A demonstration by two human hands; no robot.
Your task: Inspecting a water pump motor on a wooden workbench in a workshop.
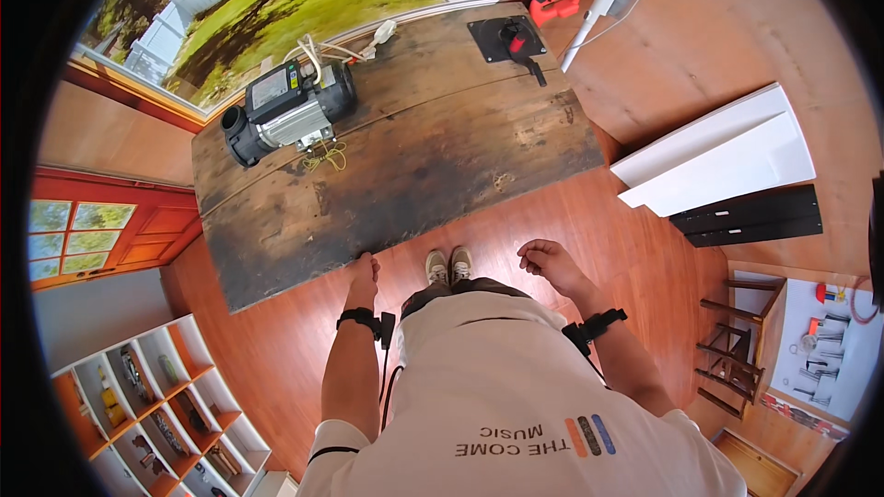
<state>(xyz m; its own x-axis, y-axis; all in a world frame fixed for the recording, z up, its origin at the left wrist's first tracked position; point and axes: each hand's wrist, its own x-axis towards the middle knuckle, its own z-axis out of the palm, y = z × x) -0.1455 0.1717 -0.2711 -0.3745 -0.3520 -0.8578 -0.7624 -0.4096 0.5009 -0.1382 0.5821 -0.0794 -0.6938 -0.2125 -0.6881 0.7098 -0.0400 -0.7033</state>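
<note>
My left hand (364, 278) is at the front edge of the dark wooden workbench (396, 184), fingers loosely curled with nothing visible in them; whether it touches the edge I cannot tell. My right hand (549, 267) hangs right of my shoes, fingers curled closed and empty. A black-and-silver pump (290, 120) lies on the bench's back left, with pale cables, a white plug (382, 34) and a yellow-green wire (322, 156). A black square plate (488, 40) with a red-and-black part and a strap sits at the back right.
A window (212, 28) runs behind the bench. A white vacuum (612, 0), red-black tool (552, 5), white boards (718, 147) and black panel (746, 219) line the right wall. A chair (737, 336) stands lower right, shelving (157, 405) lower left, a red door (147, 248) left.
</note>
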